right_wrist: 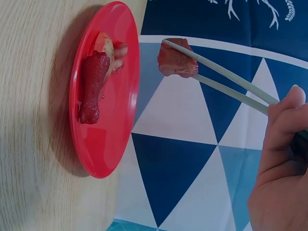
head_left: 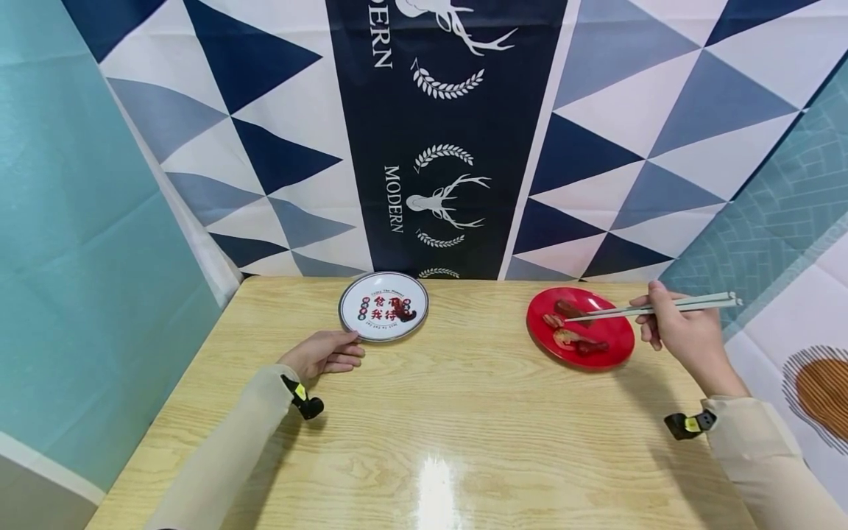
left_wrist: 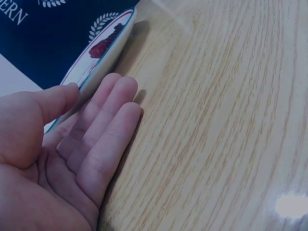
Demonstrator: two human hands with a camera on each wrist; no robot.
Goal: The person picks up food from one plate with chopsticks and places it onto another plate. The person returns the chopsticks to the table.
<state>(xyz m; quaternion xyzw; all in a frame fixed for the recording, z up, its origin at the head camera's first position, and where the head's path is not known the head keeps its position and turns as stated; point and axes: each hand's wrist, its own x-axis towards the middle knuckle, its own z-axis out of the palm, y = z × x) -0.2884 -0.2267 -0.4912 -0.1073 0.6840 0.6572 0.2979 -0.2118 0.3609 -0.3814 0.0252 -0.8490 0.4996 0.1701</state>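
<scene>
My left hand [head_left: 326, 353] pinches the near rim of a white plate [head_left: 367, 289], thumb over the edge. Its other fingers [left_wrist: 113, 137] lie loosely extended along the tabletop. On that plate, a dark red-brown piece of food [head_left: 403, 311] covers some of the printed characters. My right hand [head_left: 682, 331] grips a pair of pale chopsticks [head_left: 689, 303]. Between their tips a reddish-brown chunk of meat [right_wrist: 177, 58] is held above the red plate [head_left: 612, 352]. A drumstick-shaped piece [right_wrist: 93, 86] and smaller food pieces [head_left: 553, 321] lie on the red plate.
Both plates stand toward the far side of a wood-grain table [head_left: 424, 412], white left, red right. Directly behind the table hangs a patterned cloth [head_left: 444, 125]. A teal panel [head_left: 86, 243] borders the left side, and another cloth [head_left: 795, 309] is on the right.
</scene>
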